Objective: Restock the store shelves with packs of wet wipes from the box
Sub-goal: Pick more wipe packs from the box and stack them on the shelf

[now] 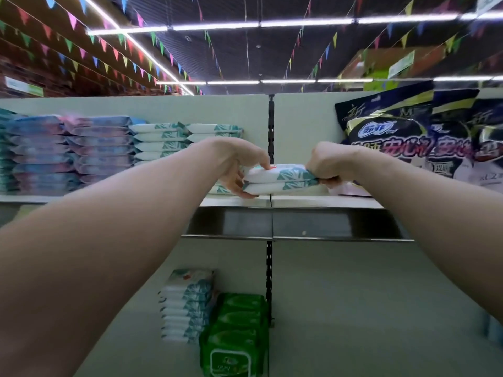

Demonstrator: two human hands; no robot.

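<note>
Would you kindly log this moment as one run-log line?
left hand: grips wipes packs, left end | right hand: grips right end | two packs stacked, at upper shelf

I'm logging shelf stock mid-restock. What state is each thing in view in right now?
Two white-and-teal wet wipe packs: stacked flat, held at both ends over the grey metal top shelf.
Left hand: grips the packs' left end.
Right hand: grips their right end.
White-and-teal pack stacks on that shelf: lying flat.
Blue-and-pink pack stacks: lying flat.
Green soft packs below: stacked.
Dark plastic bags: standing upright.
</note>
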